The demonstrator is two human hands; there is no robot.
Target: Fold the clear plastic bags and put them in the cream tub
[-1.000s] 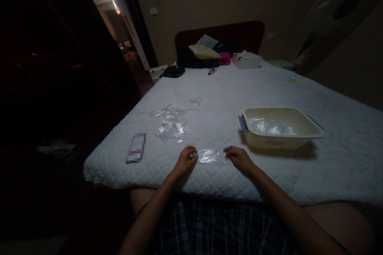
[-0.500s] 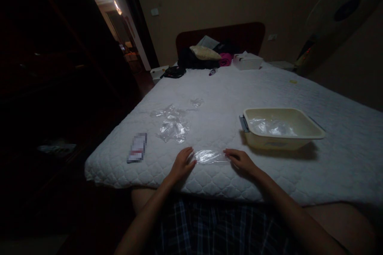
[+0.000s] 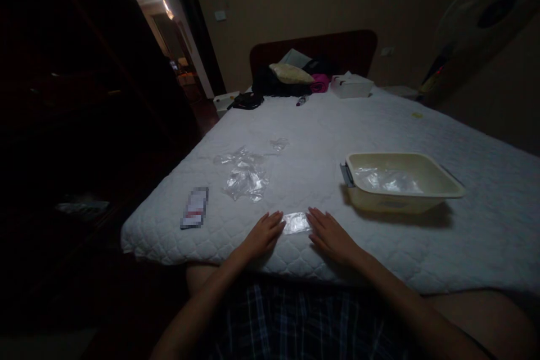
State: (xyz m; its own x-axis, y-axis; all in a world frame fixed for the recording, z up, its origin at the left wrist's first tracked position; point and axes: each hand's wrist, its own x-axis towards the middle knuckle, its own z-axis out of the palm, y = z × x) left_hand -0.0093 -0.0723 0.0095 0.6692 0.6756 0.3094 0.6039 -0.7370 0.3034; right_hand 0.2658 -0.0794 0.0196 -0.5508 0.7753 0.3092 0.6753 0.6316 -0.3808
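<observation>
A clear plastic bag (image 3: 296, 223) lies flat, like a shiny strip, near the front edge of the bed. My left hand (image 3: 265, 232) rests over its left end with the fingers stretched out. On the right end lies my right hand (image 3: 331, 233), fingers flat and slightly spread. The ends of the bag are hidden under both hands. Beyond my left hand is a loose heap of crumpled clear plastic bags (image 3: 247, 177), with a smaller one (image 3: 279, 144) behind it. A cream plastic basin (image 3: 405, 201) to the right holds more clear plastic (image 3: 386, 180).
A phone-like object (image 3: 194, 208), blurred out, lies at the left on the white quilted bedding (image 3: 312, 129). Near the headboard are a pillow (image 3: 291, 73), dark cloth, a pink roll (image 3: 319, 83) and a white box (image 3: 352, 86). A fan (image 3: 498, 11) stands at the right.
Both hands have flattened onto the plastic bag, and my right hand has moved inward to the left. Less of the bag shows between them. The view has shifted slightly.
</observation>
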